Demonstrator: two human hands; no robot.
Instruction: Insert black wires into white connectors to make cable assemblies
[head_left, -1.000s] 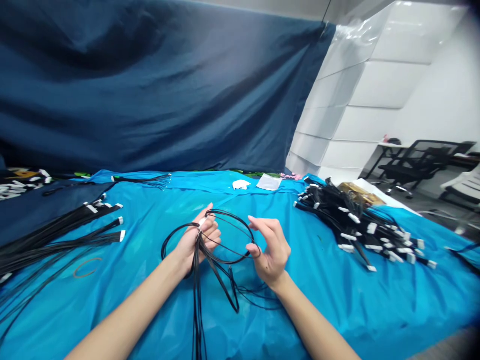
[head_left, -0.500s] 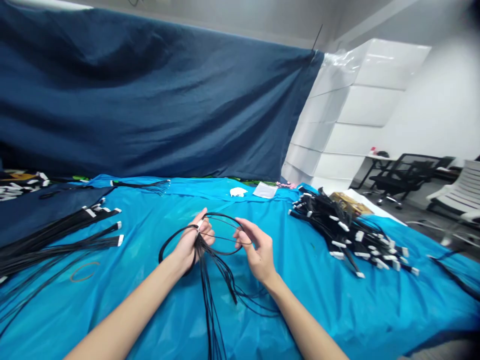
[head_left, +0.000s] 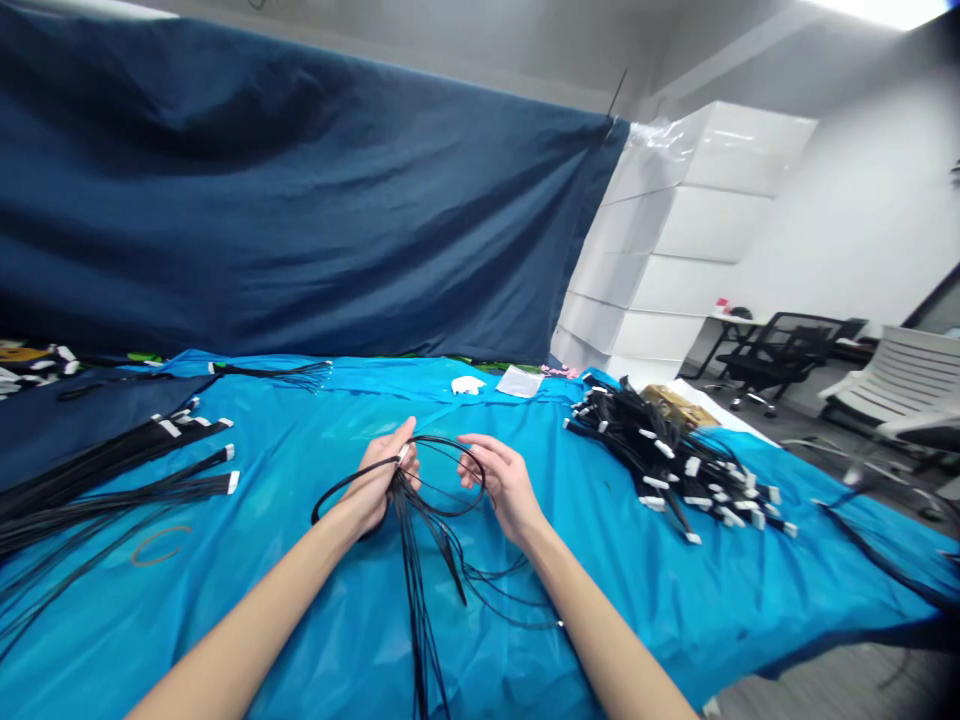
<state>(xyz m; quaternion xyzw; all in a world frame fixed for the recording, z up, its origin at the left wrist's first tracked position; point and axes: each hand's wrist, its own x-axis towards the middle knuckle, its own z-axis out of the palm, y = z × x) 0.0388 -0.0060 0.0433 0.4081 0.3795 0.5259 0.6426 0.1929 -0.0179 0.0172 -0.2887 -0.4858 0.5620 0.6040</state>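
Observation:
A looped bundle of thin black cables (head_left: 412, 560) is held above the blue sheet, its loose ends hanging toward the near edge. My left hand (head_left: 379, 480) is closed around the bundle near a small white connector (head_left: 403, 454). Loops stick out on both sides of that hand. My right hand (head_left: 499, 480) has its fingers curled at the right side of the right loop, with thumb and fingertips around the thin cable. A cable end with a small light tip lies near my right forearm.
Flat black cables with white connectors (head_left: 180, 487) lie at left, near a thin brown ring (head_left: 161, 545). A big cable pile (head_left: 675, 460) sits at right. White paper pieces (head_left: 519, 381) lie at the back, before a dark blue curtain (head_left: 300, 200).
The view has turned slightly to the right. My right hand has shifted a little along the loop, and the loop looks slightly narrower. My left hand keeps its hold on the bundle.

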